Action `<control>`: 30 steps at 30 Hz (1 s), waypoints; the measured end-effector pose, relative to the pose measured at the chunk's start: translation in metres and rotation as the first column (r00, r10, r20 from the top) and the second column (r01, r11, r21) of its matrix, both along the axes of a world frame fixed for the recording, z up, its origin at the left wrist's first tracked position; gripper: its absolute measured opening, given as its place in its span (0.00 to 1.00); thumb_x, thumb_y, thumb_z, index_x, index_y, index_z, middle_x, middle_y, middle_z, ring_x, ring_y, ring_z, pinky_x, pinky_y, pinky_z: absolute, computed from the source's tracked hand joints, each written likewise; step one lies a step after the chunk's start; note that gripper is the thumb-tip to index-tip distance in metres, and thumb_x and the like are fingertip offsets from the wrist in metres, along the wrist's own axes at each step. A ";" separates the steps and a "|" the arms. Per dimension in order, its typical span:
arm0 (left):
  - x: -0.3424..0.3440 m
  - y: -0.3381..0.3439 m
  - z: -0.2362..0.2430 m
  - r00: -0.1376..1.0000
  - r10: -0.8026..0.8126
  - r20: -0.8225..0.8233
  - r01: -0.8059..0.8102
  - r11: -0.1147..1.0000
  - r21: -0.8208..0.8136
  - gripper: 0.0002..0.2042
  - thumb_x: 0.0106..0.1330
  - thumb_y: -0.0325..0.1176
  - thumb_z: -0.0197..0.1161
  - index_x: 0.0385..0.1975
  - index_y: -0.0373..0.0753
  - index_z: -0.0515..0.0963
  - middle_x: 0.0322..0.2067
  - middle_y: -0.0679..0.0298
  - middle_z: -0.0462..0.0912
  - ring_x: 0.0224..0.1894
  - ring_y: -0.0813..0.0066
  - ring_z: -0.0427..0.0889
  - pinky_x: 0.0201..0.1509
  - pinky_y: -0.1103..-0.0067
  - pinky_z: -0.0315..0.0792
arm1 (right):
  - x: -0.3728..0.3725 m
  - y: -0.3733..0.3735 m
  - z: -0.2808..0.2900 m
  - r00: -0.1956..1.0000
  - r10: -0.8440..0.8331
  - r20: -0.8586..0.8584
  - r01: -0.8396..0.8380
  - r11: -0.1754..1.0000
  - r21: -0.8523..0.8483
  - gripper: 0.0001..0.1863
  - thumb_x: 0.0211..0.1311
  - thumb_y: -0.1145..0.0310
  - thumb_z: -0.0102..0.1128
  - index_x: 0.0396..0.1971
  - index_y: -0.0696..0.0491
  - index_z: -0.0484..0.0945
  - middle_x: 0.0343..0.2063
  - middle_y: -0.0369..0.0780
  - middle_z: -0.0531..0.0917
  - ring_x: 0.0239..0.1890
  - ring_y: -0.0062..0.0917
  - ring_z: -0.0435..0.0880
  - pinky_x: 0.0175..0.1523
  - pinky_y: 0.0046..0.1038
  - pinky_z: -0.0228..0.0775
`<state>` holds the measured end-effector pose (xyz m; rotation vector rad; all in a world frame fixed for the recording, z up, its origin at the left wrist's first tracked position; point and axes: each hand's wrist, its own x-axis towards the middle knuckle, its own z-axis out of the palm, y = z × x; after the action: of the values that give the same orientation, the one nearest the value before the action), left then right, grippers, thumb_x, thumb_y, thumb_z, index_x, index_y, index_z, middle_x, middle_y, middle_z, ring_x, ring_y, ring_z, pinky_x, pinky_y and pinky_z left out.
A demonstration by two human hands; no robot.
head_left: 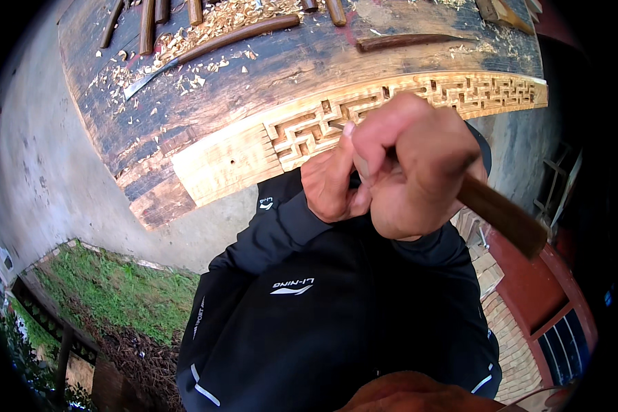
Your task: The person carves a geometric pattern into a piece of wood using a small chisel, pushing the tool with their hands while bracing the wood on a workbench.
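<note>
- Brown wooden-handled chisel [502, 214] is being gripped in right hand [419, 168], handle sticking out to the right, blade hidden behind the fingers.
- Left hand [333, 185] is closing around the tool's front end, touching the right hand.
- Pale carved fretwork wooden plank [405, 103] is lying just beyond both hands on dark worn workbench [185, 96].
- Wood shavings [206, 31] and spare chisels [244, 38] are sitting at the far side.

A dark, weathered wooden worktop [185, 103] strewn with pale shavings stands outdoors in daylight on a grey concrete floor [41, 172]. A grass patch [117, 288] lies lower left; brick paving [511, 343] and a red wall [535, 288] lie lower right.
</note>
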<state>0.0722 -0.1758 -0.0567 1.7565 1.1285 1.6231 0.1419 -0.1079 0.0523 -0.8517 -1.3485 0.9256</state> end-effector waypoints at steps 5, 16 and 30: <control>0.007 -0.001 -0.005 0.999 0.036 0.031 -0.036 0.999 0.010 0.35 0.61 0.24 0.75 0.70 0.23 0.71 0.37 0.52 0.90 0.35 0.58 0.92 0.39 0.73 0.84 | -0.030 0.012 0.016 0.992 -0.124 -0.025 0.121 0.988 -0.092 0.33 0.85 0.49 0.53 0.18 0.55 0.71 0.13 0.37 0.74 0.12 0.12 0.62 0.18 0.21 0.49; -0.001 0.005 0.008 0.996 -0.086 -0.002 0.086 0.995 -0.046 0.35 0.63 0.29 0.74 0.70 0.24 0.71 0.38 0.52 0.90 0.38 0.57 0.93 0.41 0.72 0.85 | 0.027 -0.029 0.002 0.995 -0.054 0.086 0.067 0.984 -0.162 0.31 0.88 0.40 0.27 0.31 0.51 0.60 0.24 0.44 0.77 0.16 0.24 0.67 0.31 0.30 0.71; 0.007 0.016 0.012 0.992 -0.125 0.005 0.124 0.992 0.009 0.47 0.58 0.24 0.81 0.76 0.27 0.59 0.35 0.51 0.90 0.37 0.56 0.92 0.40 0.72 0.84 | 0.063 0.014 -0.001 0.897 0.281 -0.341 -0.294 0.956 0.014 0.39 0.79 0.24 0.32 0.19 0.44 0.59 0.22 0.39 0.77 0.15 0.20 0.69 0.19 0.18 0.61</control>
<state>0.0791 -0.1600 -0.0444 1.7896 0.9897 1.5601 0.2048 -0.0940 0.0515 -0.4938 -1.1720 1.2697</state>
